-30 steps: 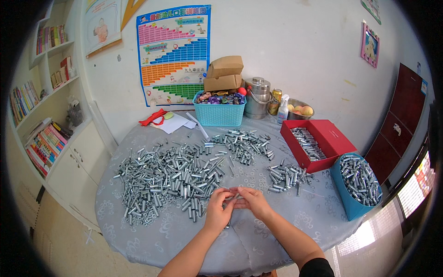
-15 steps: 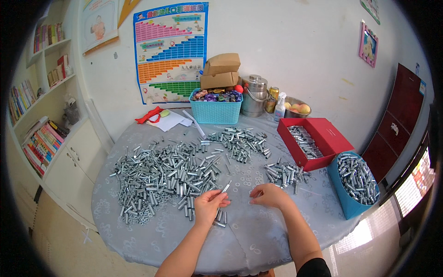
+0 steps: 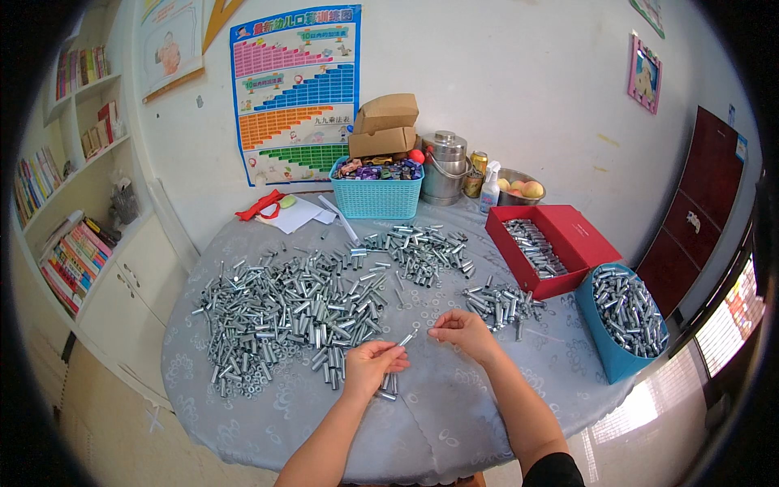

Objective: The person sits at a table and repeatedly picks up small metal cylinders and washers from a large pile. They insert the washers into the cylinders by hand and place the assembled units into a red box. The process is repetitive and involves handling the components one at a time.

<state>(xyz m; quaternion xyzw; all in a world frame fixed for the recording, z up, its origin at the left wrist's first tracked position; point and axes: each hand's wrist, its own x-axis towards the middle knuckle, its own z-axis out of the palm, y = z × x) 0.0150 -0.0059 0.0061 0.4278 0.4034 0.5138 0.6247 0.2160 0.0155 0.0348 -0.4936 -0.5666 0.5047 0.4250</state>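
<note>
My left hand (image 3: 372, 366) pinches a silvery anchor bolt (image 3: 408, 338) between thumb and fingers, its thin end tilted up to the right. Just right of that tip is my right hand (image 3: 462, 333), thumb and forefinger pressed together; whatever they hold, if anything, is too small to make out. Loose washers (image 3: 437, 303) lie scattered on the cloth beyond both hands. To the left spreads a big heap of metal sleeves (image 3: 300, 304), with a few more pieces partly hidden behind my left hand. A smaller pile of assembled bolts (image 3: 505, 305) lies beyond my right hand.
A red box (image 3: 530, 278) and a blue bin (image 3: 602, 329), both filled with bolts, stand at the right. Another pile of metal parts (image 3: 426, 250) lies farther back. Behind it are a turquoise basket (image 3: 376, 200), a steel pot (image 3: 445, 174) and a fruit bowl (image 3: 523, 191).
My right hand has moved up and left, its fingertips now close to the bolt's tip. The bolt in my left hand has swung lower, pointing more to the right.
</note>
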